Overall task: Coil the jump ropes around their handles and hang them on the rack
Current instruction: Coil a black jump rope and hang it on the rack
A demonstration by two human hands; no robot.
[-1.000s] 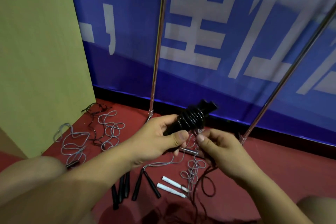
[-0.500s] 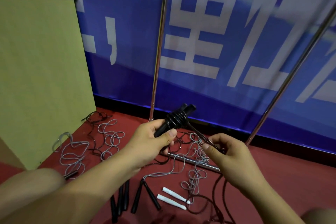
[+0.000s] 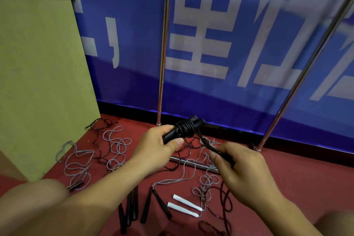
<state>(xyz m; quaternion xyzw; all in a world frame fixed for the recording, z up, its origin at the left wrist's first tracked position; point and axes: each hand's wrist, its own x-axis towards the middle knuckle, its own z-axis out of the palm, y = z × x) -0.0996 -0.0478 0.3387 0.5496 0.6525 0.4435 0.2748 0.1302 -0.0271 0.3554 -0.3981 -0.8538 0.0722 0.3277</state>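
- Two black handles point(image 3: 183, 129) sit side by side in our left hand point(image 3: 159, 144), fingers and thumb curled round their lower part, with several turns of black rope wound tight round their upper part.
- Our right hand point(image 3: 243, 170) pinches the free run of that black rope point(image 3: 207, 144), which stretches from the coil down into our fingers and then trails to the red floor point(image 3: 297, 178).
- Both hands are held in the air above the floor, close to each other.
- On the floor below lie loose grey ropes point(image 3: 115, 147), a pair of white handles point(image 3: 183, 205) and several more black handles point(image 3: 134, 207).
- Behind them stand the rack's metal poles point(image 3: 163, 50) against a blue banner point(image 3: 124, 25); a rack bar lies along the floor.
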